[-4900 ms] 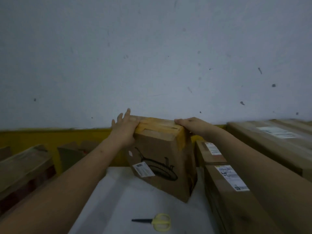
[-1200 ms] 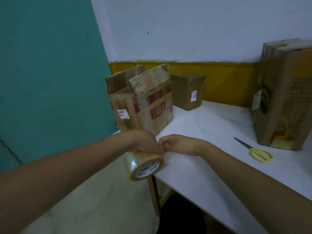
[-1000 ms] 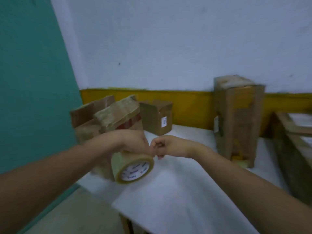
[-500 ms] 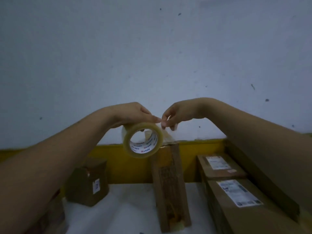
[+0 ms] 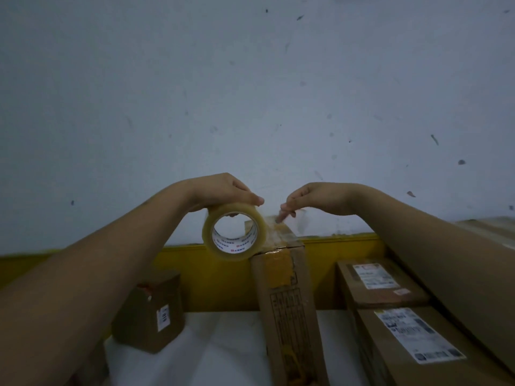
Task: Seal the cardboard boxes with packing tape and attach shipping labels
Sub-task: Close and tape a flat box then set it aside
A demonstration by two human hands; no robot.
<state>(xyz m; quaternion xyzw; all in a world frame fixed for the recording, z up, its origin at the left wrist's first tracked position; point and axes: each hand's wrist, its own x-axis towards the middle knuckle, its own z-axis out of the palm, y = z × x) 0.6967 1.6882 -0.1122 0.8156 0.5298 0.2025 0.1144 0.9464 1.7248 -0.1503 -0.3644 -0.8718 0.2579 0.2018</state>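
- The left hand [image 5: 223, 190], just left of the frame's centre, grips the roll of clear packing tape [image 5: 233, 232] from above, fingers curled over its outer rim and a fingertip showing inside the core.
- The roll stands on edge with its open core facing the camera; red and dark print shows on the inner cardboard ring. Its lower right rim touches the top left corner of the tall cardboard box [image 5: 287, 302].
- The right hand [image 5: 315, 199], right of centre, has its fingers bent downward, the fingertips pinching the pulled-out end of the tape at the back of the box top.
- A short stretch of clear tape runs from the roll across the box top toward those fingertips; its exact edge is hard to make out.
- The tall box stands upright on the white desk [image 5: 223, 352] in the lower middle of the frame, with old yellowish tape on its front face and a printed panel below.
- A small cardboard box [image 5: 150, 310] with a white sticker sits on the desk at lower left, well apart from the tall one.
- At lower right lie two flat cartons carrying white shipping labels, the nearer label [image 5: 418, 334] and the farther label [image 5: 374, 275].
- A yellow band [image 5: 211, 274] runs along the base of the pale wall [image 5: 250, 93] behind.
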